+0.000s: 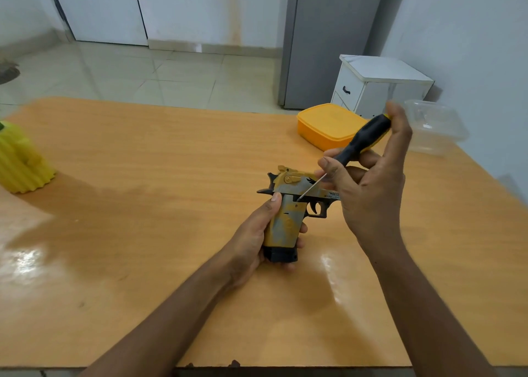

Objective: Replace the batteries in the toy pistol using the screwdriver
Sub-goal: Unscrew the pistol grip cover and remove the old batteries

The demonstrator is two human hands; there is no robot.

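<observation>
Left hand point(257, 236) grips toy pistol point(288, 205) grip; right hand point(368, 188) pinches screwdriver point(363, 139), tip on pistol.

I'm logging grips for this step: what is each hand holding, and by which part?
Left hand grips the toy pistol by its grip. Right hand holds the screwdriver by its black handle.

Glossy orange wood-grain table point(143, 234); matt yellow-and-grey plastic pistol point(288, 208) with black base; screwdriver point(357, 145) with matt black handle and thin bright metal shaft; opaque yellow plastic box point(325, 125); clear plastic tub point(437, 128).
</observation>
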